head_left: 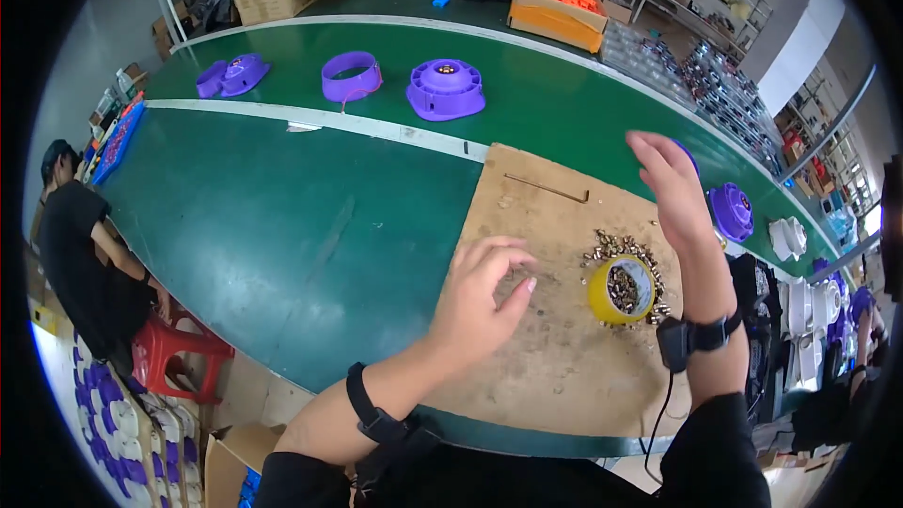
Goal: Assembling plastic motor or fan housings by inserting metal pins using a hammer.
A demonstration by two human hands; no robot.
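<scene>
My left hand (482, 293) hovers over the left part of a worn brown board (555, 376), its fingers loosely curved and thumb apart, with nothing in it. My right hand (673, 190) is raised at the board's far right edge, beside the green belt, fingers stretched out. A sliver of a purple part (689, 152) shows behind it; the hand hides the rest, and whether they touch is unclear. Between my arms, a yellow tape roll (602, 296) holds small brass-coloured metal pieces (623, 290), with more scattered around it. A thin L-shaped hex key (546, 188) lies toward the board's far edge.
On the green belt (555, 113) stand a purple round housing (445, 91), a purple ring (350, 77) and, farther right, another purple housing (731, 212). An orange-filled box (558, 26) sits beyond. At far left, a person (89, 254) works near a red stool (174, 357).
</scene>
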